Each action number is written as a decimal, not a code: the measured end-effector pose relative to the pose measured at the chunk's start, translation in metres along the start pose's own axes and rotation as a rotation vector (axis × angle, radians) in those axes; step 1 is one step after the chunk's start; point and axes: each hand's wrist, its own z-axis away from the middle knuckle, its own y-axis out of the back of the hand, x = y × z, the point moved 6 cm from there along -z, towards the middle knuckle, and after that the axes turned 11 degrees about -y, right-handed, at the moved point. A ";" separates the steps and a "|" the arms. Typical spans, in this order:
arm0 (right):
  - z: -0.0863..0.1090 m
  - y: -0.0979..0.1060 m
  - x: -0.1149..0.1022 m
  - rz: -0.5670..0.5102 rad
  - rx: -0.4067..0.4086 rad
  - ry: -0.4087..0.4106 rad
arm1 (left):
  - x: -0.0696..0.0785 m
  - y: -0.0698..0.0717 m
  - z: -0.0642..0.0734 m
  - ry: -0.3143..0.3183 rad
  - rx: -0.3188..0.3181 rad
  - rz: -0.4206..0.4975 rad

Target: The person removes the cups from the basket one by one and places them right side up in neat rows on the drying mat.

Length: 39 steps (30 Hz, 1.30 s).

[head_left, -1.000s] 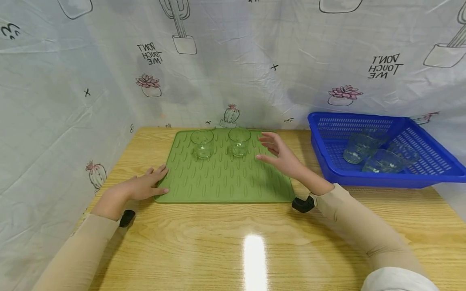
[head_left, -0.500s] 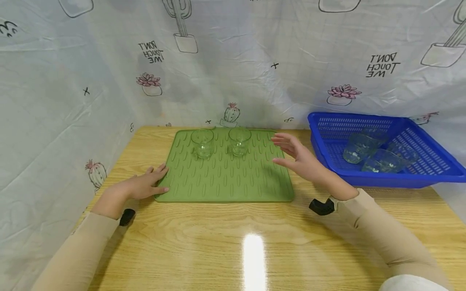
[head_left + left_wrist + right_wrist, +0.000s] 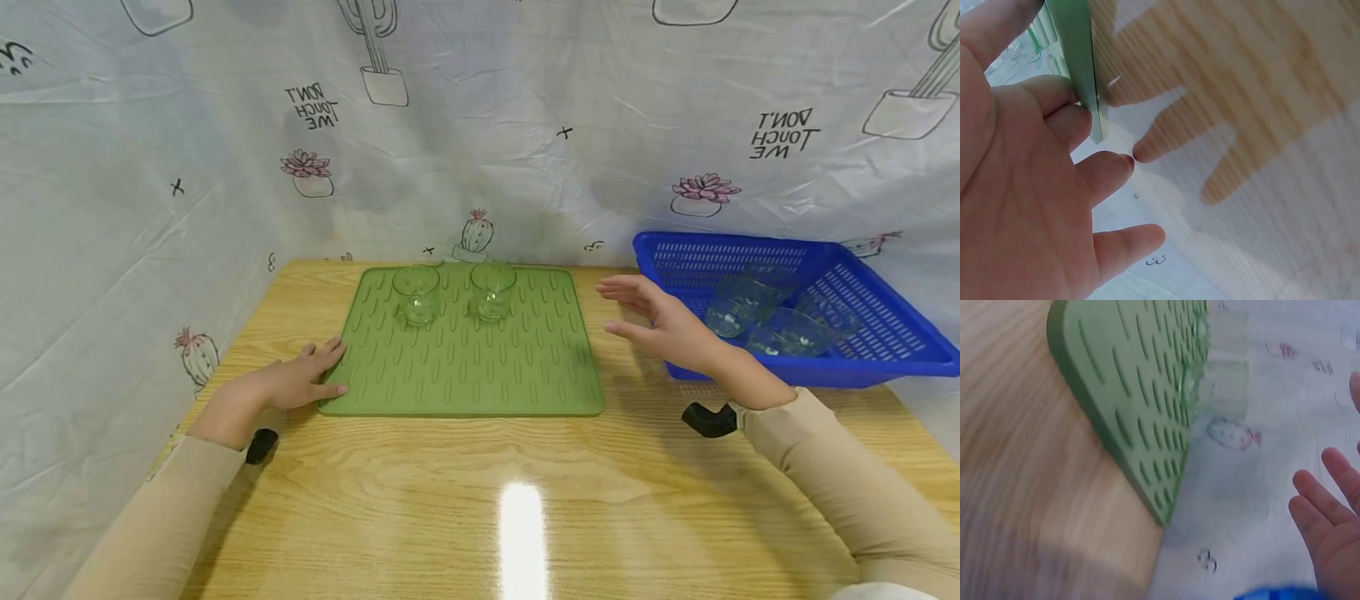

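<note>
A green ribbed mat lies on the wooden table, and two clear glasses stand on its back half, a left glass and a right glass. My left hand touches the mat's left edge with its fingers spread; in the left wrist view some fingertips meet the green edge. In the air between the mat and a blue plastic basket is my right hand, holding nothing, fingers extended and thumb apart. Several clear glasses lie inside the basket.
The basket stands at the table's back right. A white printed curtain hangs behind the table and along its left side. The wooden tabletop stretches in front of the mat.
My right hand has moved right, from over the mat beside the right glass to near the basket's left side. The left hand and both standing glasses have stayed in place.
</note>
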 end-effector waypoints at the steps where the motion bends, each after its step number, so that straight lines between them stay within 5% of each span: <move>1: 0.002 0.004 0.001 0.018 -0.001 -0.011 | 0.000 0.000 0.000 -0.001 0.000 0.000; 10: 0.020 0.041 0.016 0.175 0.034 -0.083 | -0.001 0.000 0.000 -0.001 0.003 0.008; 25: 0.075 0.098 0.068 0.315 0.163 -0.360 | 0.001 0.000 0.000 0.001 -0.008 0.007; 39: 0.104 0.134 0.098 0.336 0.222 -0.550 | 0.002 0.000 0.001 -0.001 -0.004 0.008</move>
